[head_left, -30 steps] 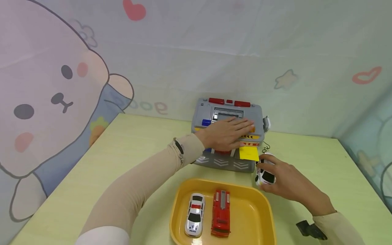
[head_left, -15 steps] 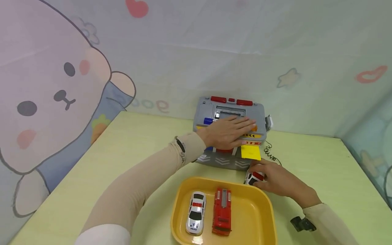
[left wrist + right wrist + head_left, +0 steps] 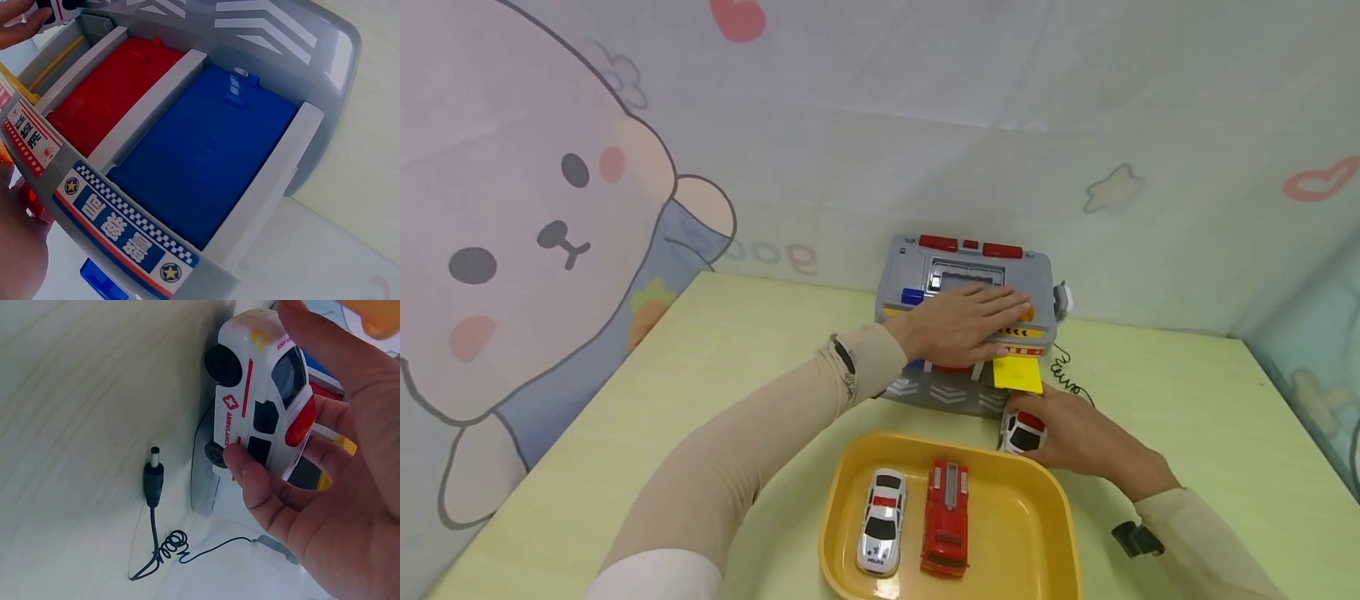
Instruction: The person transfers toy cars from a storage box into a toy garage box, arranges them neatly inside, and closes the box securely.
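Observation:
A grey toy garage (image 3: 1037, 275) stands at the back of the table. My left hand (image 3: 961, 327) rests flat on its top, fingers straight. In the left wrist view its blue door (image 3: 212, 147) and red door (image 3: 125, 87) are down, while the yellow door (image 3: 1018, 374) sticks out raised at the right bay. My right hand (image 3: 1086, 433) grips a white toy ambulance (image 3: 269, 394) by its sides, just in front of that bay. The ambulance's rear end points to the garage in the head view, partly covered by my fingers.
A yellow tray (image 3: 1063, 525) sits in front, holding a toy police car (image 3: 882, 517) and a red toy fire truck (image 3: 946, 521). A thin coiled black cord with a plug (image 3: 153, 481) lies to the garage's right. A printed cloth (image 3: 850, 167) hangs behind the table.
My right hand has carried the ambulance leftward, from beside the garage's right corner to in front of the yellow door's bay. My left hand stays on the garage top.

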### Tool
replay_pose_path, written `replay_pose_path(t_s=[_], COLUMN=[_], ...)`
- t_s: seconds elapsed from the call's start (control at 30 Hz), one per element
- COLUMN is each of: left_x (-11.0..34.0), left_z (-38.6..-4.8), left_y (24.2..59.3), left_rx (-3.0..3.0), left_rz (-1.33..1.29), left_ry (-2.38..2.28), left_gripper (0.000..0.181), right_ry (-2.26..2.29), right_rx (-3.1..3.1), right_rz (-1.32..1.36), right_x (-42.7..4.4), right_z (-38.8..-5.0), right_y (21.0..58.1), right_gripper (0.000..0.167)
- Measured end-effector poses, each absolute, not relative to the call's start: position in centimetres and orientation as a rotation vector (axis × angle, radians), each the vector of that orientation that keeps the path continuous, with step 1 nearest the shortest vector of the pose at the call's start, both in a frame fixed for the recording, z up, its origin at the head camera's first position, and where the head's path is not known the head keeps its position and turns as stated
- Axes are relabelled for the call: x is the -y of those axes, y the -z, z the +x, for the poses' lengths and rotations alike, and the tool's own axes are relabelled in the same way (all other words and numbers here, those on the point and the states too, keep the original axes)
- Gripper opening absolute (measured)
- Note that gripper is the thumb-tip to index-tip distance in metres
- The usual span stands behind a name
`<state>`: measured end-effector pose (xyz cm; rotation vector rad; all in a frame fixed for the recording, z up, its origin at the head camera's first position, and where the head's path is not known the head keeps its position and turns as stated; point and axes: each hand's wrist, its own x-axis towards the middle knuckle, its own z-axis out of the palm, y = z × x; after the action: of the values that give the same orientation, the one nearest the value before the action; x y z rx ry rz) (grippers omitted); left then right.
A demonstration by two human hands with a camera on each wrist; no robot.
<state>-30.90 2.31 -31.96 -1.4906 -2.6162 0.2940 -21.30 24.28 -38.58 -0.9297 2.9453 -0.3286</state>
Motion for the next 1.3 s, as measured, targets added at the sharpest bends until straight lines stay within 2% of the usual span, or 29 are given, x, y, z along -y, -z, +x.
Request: replay_pose_path(t_s=[0.37,0.77,1.03,1.3], left_x=[-2.4,-2.4,-2.6,-2.5], left_z=[-31.0,-31.0,-31.1,-31.2], left_y=[32.3,32.3,32.3,32.4], left_rx=[2.636,2.643,2.647,2.643], left_rz=[-1.484,-1.476,-1.478,-1.482], left_ry=[-0.270,-0.283,-0.277,-0.288], left_gripper=[0.070,0.071,0.071,0.071], right_ry=[0.392,0.180,0.102,0.037], right_rx=[-2.901,-3.043,-3.091,-3.129], right_rz=[-0.943,-1.103,-1.179,-1.240], right_x=[-24.0,-23.5,-23.4,-23.3], right_z=[-21.3,-22.5,-23.5,-24.2], right_y=[38.9,40.2,40.4,40.7], right_gripper=[0.062,0.058,0.072,0.074])
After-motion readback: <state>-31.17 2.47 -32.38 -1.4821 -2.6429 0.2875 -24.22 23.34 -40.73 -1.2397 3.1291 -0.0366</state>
